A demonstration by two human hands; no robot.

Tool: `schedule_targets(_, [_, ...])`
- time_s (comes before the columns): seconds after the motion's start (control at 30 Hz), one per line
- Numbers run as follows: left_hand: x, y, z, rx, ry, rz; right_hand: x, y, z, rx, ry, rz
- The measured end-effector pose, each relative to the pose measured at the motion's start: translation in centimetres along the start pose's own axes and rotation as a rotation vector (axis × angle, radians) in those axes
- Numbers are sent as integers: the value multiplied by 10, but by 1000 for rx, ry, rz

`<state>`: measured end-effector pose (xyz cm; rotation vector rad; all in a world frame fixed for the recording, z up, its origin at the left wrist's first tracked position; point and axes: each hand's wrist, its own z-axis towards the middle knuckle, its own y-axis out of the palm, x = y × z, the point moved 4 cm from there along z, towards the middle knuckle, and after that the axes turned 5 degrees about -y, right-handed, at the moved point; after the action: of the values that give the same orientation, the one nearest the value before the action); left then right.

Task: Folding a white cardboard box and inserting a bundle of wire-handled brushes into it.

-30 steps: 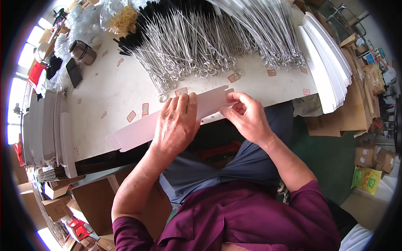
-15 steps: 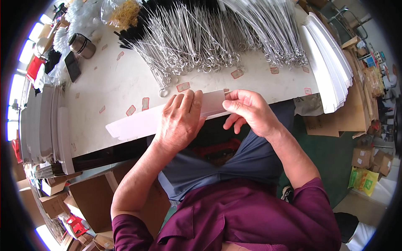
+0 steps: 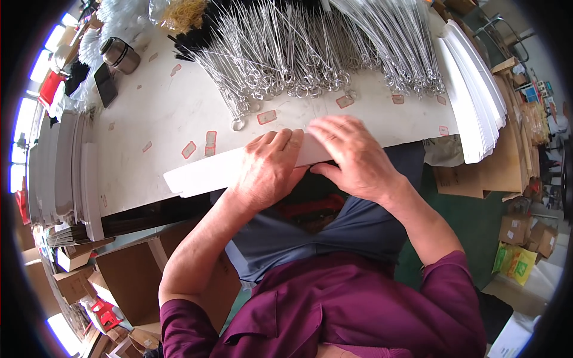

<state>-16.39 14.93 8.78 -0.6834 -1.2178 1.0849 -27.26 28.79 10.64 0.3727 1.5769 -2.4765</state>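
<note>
Both hands, left hand (image 3: 268, 170), right hand (image 3: 355, 158), press white card strip (image 3: 203, 174) at table edge (image 3: 137, 197).

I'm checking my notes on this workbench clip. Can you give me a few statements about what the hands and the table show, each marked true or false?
1. Both hands rest on a long white flat cardboard strip at the table's near edge. True.
2. The left hand holds a pair of the metal tools. False: it presses on the strip.
3. A big pile of long silver metal ring-handled instruments lies at the far side of the white table. True.
4. The right hand is off the strip, at the stack of white sheets. False: it is on the strip's right end.
5. A small round metal tin sits far left. True.
</note>
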Motion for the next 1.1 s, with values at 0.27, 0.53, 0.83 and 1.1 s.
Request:
schedule_targets(0.27, [-5,3,-3,-2,-26,6,11,14,-9,-64,-69,-46])
schedule_targets(0.53, [-28,-14,-20,-55,-77,23,15,13,-6,-122,-39,-106])
schedule_targets(0.83, [-38,-23,-24,-5,-93,99,21,18,-3,-114,-82,-88])
schedule_targets(1.1, [-56,-23,-31,33,-160,146,38,19,-2,-124,-66,-163])
